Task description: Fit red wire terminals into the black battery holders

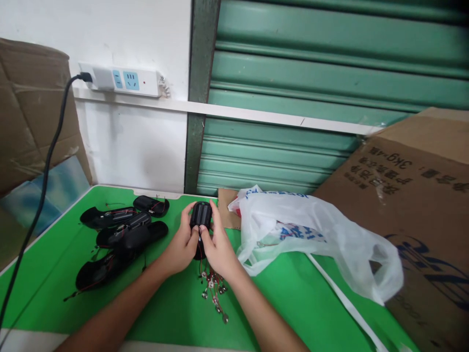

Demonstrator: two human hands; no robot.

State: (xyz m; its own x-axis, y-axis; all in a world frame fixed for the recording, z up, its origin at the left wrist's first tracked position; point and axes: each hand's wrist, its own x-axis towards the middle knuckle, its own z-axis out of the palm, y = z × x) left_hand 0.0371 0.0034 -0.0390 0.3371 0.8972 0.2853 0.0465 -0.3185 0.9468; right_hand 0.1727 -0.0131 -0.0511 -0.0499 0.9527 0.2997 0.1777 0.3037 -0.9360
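Both hands meet at the middle of the green tabletop around a black plastic housing (201,213) with long slots that look like a battery compartment. My left hand (184,246) grips its left side, and my right hand (219,248) grips the right. Both thumbs press at its lower end, where thin wires show. The housing's lower part is partly hidden behind the thumbs. Just below the hands lies a cluster of thin red wires with small round metal pieces (212,283). Left of my left hand, several similar black housings (137,237) lie in a loose heap, with thin wires sticking out.
A white plastic bag (351,239) lies on the green tabletop (172,305) at right, beside a large cardboard box (414,195). More cardboard (36,93) stands at left. A black cable (49,156) hangs from the wall power strip (135,82). Behind is a green shutter (311,73).
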